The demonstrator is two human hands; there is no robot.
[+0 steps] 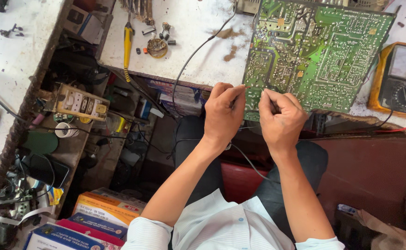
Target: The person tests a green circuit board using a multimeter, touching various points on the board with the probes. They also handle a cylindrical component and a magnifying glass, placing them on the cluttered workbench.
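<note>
A: Where is the green circuit board (316, 55) now?

B: It lies solder side up on the white workbench (198, 51), and its near edge hangs a little over the bench edge, just in front of the person. Both hands are at this near edge.

A: What do the hands hold?

B: The left hand (222, 115) is closed, with thumb and fingers pinched together at the board's corner. The right hand (281, 121) is curled nearly into a fist beside it. What is pinched I cannot tell; the fingers cover it.

A: How far is the work?

B: I judge it is in the middle: the board is exposed and a black wire (189, 58) runs toward the hands, but no finished joint can be seen.

A: Other things?

B: A yellow analog meter (400, 78) is cut off at the right, a yellow-handled tool (128, 44) lies at the left, and the shelves below are too cluttered to read.
</note>
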